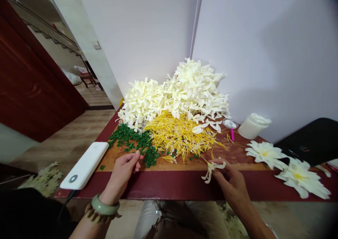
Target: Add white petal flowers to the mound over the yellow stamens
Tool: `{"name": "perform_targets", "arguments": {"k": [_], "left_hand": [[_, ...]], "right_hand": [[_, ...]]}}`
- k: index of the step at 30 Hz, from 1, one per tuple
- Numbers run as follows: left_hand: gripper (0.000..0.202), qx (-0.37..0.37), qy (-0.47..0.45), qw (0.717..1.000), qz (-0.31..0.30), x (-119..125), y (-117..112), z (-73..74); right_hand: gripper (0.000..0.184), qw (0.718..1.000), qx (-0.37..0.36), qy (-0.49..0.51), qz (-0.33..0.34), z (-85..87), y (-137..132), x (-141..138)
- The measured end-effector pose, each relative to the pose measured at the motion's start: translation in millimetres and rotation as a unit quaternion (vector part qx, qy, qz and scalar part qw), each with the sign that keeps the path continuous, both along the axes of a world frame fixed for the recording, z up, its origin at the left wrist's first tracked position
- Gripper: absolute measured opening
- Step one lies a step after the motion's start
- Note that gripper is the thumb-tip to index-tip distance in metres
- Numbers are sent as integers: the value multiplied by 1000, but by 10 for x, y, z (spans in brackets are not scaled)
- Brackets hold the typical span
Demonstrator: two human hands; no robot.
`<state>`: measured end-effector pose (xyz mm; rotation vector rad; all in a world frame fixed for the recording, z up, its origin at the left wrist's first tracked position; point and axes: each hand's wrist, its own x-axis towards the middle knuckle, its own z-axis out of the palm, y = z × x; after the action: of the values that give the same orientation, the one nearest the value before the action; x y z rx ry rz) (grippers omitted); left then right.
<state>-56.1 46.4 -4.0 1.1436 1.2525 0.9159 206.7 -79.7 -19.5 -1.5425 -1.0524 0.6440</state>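
My right hand (229,177) pinches a white artificial flower (210,169) with drooping petals and a thin stem, just over the table's near side. With thumb and fingers closed together, my left hand (126,164) is at the edge of a scatter of small green plastic pieces (142,142); whatever it may grip is hidden. Between and beyond both hands spreads a heap of yellow and white stamens (182,135). Behind that, white petal pieces (195,87) are piled high against the wall.
On the right lie two full white flowers (265,153), a white paper roll or jar (253,126), a small dish of white stuff (229,123) with a pink-handled tool (232,135), and a black object (311,140). A white power bank (86,165) with a cable sits at the table's left edge.
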Motion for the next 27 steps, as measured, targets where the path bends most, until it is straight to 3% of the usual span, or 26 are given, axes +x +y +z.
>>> {"name": "perform_targets", "arguments": {"k": [8,12,16,20,27], "left_hand": [[30,103,26,993,-46,193,14,23],[21,99,10,992,-72,321,-39,45],[28,64,-31,996,-50,386,-64,70],[30,34,-29,999,-5,216,75,108],[34,113,75,986,100,-379,686,140]], "right_hand": [[15,999,5,-40,-15,-50,-25,5],[15,999,10,-41,-14,-5,-32,-14],[16,999,0,-53,2,34,-42,-19],[19,995,-7,-95,-16,-37,-70,38],[26,992,-11,-126,-31,-307,-35,239]]}}
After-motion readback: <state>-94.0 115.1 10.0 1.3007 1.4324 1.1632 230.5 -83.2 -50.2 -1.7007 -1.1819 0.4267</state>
